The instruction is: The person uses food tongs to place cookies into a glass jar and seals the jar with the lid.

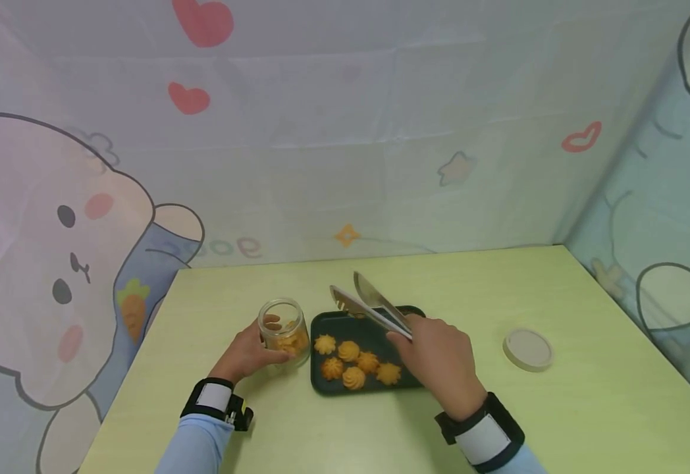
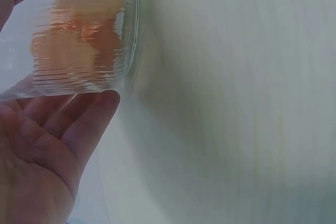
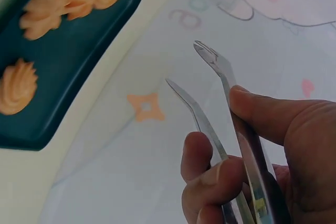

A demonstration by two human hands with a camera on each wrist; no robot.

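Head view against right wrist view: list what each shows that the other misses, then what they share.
Only the head view shows the left hand gripping the glass jar of cookies, the round lid lying apart on the green table, and both wristbands. Only the right wrist view shows the tongs' toothed tips, apart and empty, and fingers curled round the arms. Both show the right hand, the metal tongs, the dark tray and its cookies.

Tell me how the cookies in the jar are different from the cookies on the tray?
The cookies in the glass jar sit piled behind ribbed glass, gripped by the left hand. The cookies on the dark tray lie spread flat, five in the open. The right hand holds tongs above them. Both lots are golden swirls.
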